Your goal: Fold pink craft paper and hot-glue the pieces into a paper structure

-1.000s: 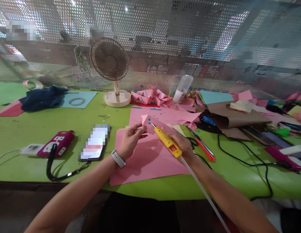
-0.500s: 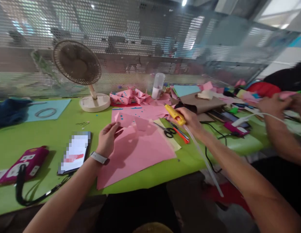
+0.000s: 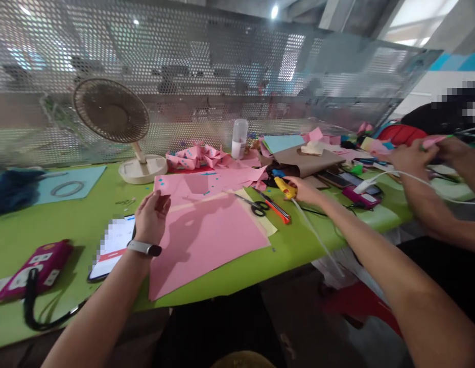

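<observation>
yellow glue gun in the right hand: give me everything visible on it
The glue gun has a small yellow plastic body with a darker spot on its side. The right hand is closed around its rear half, holding it low over the green table, right of the scissors and the orange cutter. Its front end points up and left, toward the brown paper; the tip is too blurred to make out. A long pale translucent glue stick trails from its back, down past the table edge.

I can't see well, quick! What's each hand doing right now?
Left hand: closed on a folded pink paper piece.
Right hand: closed around the yellow glue gun.
</observation>
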`<state>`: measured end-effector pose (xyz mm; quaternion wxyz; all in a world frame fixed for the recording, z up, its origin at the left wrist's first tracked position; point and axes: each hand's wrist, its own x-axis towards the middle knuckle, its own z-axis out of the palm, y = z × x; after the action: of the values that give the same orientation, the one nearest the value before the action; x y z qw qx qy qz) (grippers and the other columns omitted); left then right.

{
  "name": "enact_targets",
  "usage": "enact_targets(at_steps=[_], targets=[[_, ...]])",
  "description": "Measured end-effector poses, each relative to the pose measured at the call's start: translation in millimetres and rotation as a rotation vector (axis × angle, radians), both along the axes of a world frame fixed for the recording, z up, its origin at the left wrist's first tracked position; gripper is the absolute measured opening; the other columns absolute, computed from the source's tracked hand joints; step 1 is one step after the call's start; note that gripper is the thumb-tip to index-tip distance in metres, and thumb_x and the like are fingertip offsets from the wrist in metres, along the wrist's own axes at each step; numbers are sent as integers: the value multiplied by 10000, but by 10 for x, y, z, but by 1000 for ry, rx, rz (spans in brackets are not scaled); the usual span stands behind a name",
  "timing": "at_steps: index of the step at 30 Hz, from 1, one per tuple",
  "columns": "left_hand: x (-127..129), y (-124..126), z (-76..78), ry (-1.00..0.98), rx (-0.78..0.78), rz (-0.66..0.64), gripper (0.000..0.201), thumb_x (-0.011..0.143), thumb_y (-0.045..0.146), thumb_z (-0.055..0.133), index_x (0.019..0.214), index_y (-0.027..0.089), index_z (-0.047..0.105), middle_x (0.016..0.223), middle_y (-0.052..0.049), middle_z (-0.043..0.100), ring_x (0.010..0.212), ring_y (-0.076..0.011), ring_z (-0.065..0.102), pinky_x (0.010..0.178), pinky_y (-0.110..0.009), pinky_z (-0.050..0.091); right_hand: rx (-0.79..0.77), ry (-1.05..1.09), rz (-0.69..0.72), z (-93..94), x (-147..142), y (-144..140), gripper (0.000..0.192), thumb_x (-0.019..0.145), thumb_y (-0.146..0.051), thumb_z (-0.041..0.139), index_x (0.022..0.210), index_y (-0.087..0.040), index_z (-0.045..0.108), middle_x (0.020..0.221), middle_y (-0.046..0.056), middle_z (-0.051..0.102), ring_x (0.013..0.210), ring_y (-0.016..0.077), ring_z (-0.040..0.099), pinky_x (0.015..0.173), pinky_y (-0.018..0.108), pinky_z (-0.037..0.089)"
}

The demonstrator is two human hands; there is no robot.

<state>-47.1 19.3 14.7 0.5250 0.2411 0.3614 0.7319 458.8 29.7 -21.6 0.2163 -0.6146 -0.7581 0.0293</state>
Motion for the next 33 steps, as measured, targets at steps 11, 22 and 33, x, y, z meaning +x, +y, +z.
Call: enact_targets(at_steps=[11,22,33], targets=[[29,-6,-20,-24,-2,-12,136,706,188,757,797,183,656,770,-15,726,762,-115,703,696,-197,533,18,-202,72,423,-357,82,335,782,-299,611,1086,-196,708,1118,126,702,998,314,649,860,407,491],[-1,-10,-46,-58,-6,-24,184,691,210,784,817,180,654,785,-12,721,775,-116,701,732,-217,537,5,-92,269,193,-2487,890,141,872,-141,503,884,-137,643,970,126,675,907,215,599,806,298,415],[15,-38,-20,-87,-28,-65,259,647,249,825,823,182,647,780,-6,715,779,-123,696,726,-226,526,-37,-105,444,80,-2531,1183,185,891,-177,465,835,-175,641,893,80,679,865,209,578,788,314,422]])
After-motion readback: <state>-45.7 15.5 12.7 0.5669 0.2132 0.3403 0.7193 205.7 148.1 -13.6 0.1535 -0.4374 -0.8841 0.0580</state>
